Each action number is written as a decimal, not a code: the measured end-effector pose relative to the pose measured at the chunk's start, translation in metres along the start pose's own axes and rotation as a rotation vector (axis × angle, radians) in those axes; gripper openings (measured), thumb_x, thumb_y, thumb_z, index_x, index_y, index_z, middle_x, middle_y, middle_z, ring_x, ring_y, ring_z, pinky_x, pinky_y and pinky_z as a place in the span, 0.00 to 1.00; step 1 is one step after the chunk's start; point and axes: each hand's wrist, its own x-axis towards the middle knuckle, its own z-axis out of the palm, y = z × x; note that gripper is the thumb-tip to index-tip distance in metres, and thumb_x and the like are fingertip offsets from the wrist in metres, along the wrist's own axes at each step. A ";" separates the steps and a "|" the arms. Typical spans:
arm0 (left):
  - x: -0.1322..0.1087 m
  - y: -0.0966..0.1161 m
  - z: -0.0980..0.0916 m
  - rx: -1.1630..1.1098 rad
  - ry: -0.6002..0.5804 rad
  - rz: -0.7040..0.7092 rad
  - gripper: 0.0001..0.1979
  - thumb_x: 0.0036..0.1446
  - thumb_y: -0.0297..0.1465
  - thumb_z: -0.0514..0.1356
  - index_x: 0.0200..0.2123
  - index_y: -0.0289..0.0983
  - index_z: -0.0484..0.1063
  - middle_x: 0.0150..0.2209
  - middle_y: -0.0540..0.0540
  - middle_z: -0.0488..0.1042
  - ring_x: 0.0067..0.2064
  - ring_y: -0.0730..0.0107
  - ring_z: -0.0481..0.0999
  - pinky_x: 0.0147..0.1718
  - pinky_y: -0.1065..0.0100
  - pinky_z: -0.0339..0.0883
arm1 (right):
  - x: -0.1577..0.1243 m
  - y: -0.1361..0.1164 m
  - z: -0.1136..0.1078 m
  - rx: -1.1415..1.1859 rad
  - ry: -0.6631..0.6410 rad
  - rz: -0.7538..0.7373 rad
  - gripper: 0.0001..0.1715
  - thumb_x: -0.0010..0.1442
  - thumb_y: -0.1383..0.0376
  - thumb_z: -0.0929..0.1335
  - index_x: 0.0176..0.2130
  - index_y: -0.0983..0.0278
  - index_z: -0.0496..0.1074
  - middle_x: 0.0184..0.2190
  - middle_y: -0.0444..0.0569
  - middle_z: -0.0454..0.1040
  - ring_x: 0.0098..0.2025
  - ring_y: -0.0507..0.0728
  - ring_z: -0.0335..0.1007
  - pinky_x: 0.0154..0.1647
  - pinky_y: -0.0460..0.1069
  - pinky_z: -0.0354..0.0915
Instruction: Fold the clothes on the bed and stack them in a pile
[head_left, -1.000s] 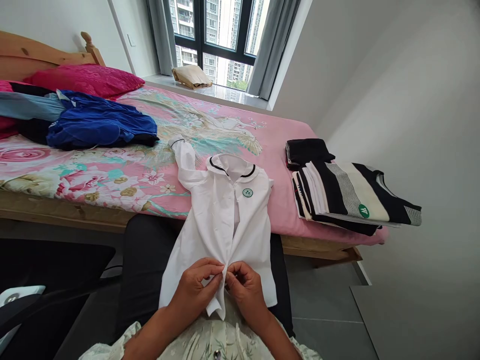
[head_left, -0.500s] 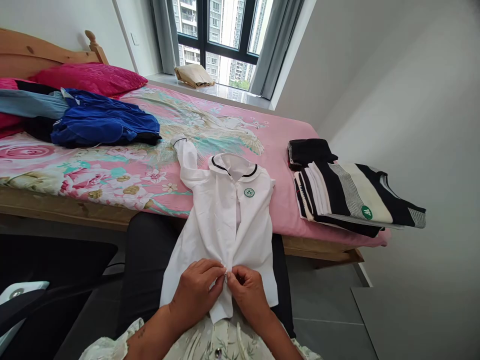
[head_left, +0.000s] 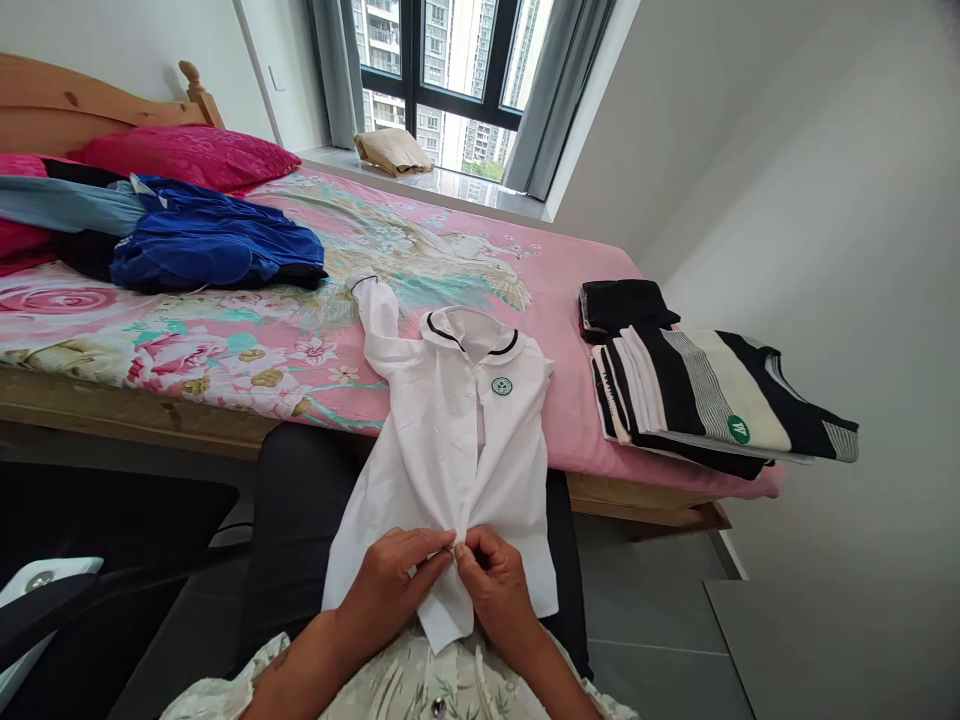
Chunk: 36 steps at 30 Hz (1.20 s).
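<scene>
A white shirt (head_left: 450, 440) with a dark-trimmed collar and a round green badge lies from the bed's edge down onto my lap. My left hand (head_left: 394, 585) pinches the left front edge near the hem. My right hand (head_left: 499, 585) pinches the right front edge, and the fingertips of both meet at the shirt's opening. One sleeve stretches up onto the bedspread. The shirt's lower front is partly covered by my fingers.
A floral pink bed (head_left: 315, 290) fills the middle. On it lie a blue garment pile (head_left: 214, 245), a magenta pillow (head_left: 187, 155) and a folded striped stack (head_left: 697, 395) with a black folded piece (head_left: 622, 300). A tan bag (head_left: 394, 150) sits on the windowsill. Grey floor lies to the right.
My hands have stayed pinched together at the shirt's front edges, shifting only a little lower in view. The camera has drifted slightly.
</scene>
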 end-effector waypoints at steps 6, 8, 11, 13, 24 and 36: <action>-0.001 -0.001 -0.003 0.043 -0.038 0.023 0.08 0.60 0.31 0.56 0.39 0.40 0.75 0.35 0.49 0.78 0.37 0.71 0.76 0.38 0.69 0.69 | -0.002 0.000 -0.006 -0.226 -0.059 -0.085 0.15 0.62 0.61 0.62 0.26 0.63 0.64 0.23 0.41 0.61 0.27 0.51 0.56 0.30 0.46 0.55; 0.000 0.001 -0.005 0.123 -0.039 0.091 0.08 0.61 0.30 0.55 0.38 0.40 0.75 0.34 0.49 0.78 0.36 0.71 0.76 0.37 0.68 0.67 | 0.001 -0.002 -0.012 -0.261 0.009 -0.089 0.16 0.63 0.59 0.61 0.27 0.63 0.65 0.23 0.42 0.63 0.27 0.51 0.58 0.31 0.46 0.56; 0.001 0.005 -0.006 0.217 -0.035 0.173 0.07 0.60 0.28 0.55 0.37 0.39 0.74 0.32 0.49 0.77 0.33 0.71 0.74 0.34 0.68 0.65 | 0.019 -0.008 -0.024 -0.322 0.163 -0.194 0.13 0.64 0.59 0.61 0.35 0.63 0.70 0.30 0.46 0.70 0.34 0.53 0.64 0.37 0.48 0.60; 0.003 0.006 -0.005 0.251 -0.038 0.207 0.07 0.60 0.27 0.55 0.37 0.39 0.74 0.31 0.49 0.77 0.32 0.72 0.74 0.33 0.68 0.63 | 0.041 -0.014 -0.033 -0.319 0.200 -0.253 0.13 0.63 0.60 0.61 0.41 0.63 0.71 0.36 0.50 0.73 0.38 0.55 0.67 0.40 0.49 0.63; -0.002 -0.006 0.005 0.266 -0.149 0.143 0.06 0.58 0.25 0.56 0.32 0.39 0.71 0.29 0.50 0.75 0.31 0.70 0.74 0.32 0.68 0.62 | 0.219 -0.024 -0.047 -0.642 0.064 -0.040 0.21 0.56 0.73 0.60 0.47 0.65 0.70 0.46 0.52 0.71 0.46 0.55 0.68 0.48 0.49 0.63; 0.009 -0.035 0.020 0.195 -0.570 -0.391 0.07 0.51 0.24 0.54 0.30 0.39 0.70 0.32 0.49 0.76 0.35 0.68 0.74 0.33 0.71 0.61 | 0.294 -0.005 -0.050 -1.025 -0.057 -0.036 0.28 0.66 0.63 0.54 0.64 0.60 0.51 0.37 0.52 0.75 0.37 0.57 0.72 0.39 0.49 0.61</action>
